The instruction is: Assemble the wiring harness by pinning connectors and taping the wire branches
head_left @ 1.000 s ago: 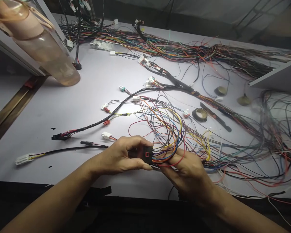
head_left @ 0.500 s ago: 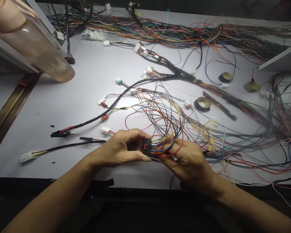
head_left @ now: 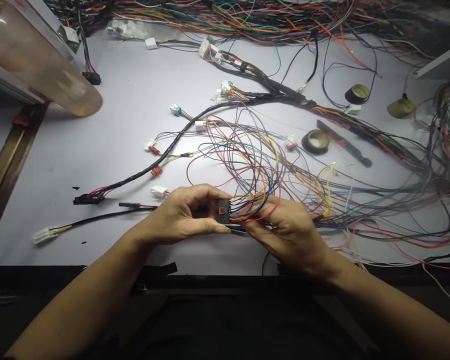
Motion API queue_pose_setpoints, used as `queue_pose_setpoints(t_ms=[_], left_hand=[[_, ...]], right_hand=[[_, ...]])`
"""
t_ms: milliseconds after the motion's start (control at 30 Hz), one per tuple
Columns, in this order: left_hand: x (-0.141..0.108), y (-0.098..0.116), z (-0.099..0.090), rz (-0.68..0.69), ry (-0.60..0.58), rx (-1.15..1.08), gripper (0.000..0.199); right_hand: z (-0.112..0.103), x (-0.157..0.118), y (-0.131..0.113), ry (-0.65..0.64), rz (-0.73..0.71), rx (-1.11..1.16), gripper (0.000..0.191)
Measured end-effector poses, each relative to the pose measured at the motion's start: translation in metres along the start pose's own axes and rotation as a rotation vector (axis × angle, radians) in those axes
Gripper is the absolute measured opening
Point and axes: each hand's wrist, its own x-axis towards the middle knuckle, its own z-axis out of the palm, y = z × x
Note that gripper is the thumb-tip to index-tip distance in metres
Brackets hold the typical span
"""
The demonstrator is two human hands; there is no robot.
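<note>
Between the thumb and fingers of my left hand is a black wire connector with a small red square on its face. Coloured wires leave its right side and loop up over the white worktop. My right hand is closed around these wires just right of the connector; its fingertips are partly hidden behind them. A white connector lies just beyond my left hand. To its left, a black-wrapped cable ends in a white plug.
A black-taped harness branch curves across the middle. Tape rolls and a dark flat blade-like tool lie at right. A cloudy bottle leans in at upper left. Bundled loose wires cover the back.
The view has tipped slightly downward, so the worktop items sit higher in the picture. Both hands keep their hold on the connector and wires, with little visible movement.
</note>
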Motion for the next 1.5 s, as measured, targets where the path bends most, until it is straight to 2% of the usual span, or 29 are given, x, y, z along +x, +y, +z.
queue_pose_setpoints(t_ms=[100, 367, 700, 833, 1233, 1500], left_hand=[[0.001, 0.002, 0.000, -0.013, -0.010, -0.008, 0.044], [0.001, 0.001, -0.001, 0.007, 0.002, 0.008, 0.044], [0.001, 0.002, 0.000, -0.025, -0.024, -0.002, 0.041], [0.001, 0.003, 0.000, -0.021, -0.029, -0.006, 0.040], [0.001, 0.006, 0.000, -0.043, -0.042, 0.004, 0.039], [0.001, 0.006, -0.001, -0.055, -0.052, -0.026, 0.039]], right_hand=[[0.002, 0.000, 0.001, 0.005, -0.022, -0.021, 0.013], [-0.004, 0.002, 0.001, 0.064, 0.017, 0.106, 0.012], [0.002, -0.003, 0.007, 0.036, -0.047, -0.032, 0.013], [0.005, -0.005, 0.006, 0.034, -0.035, 0.002, 0.014], [0.007, -0.005, 0.007, 0.050, -0.132, -0.050, 0.015], [0.000, -0.002, 0.009, 0.056, -0.020, 0.063, 0.010]])
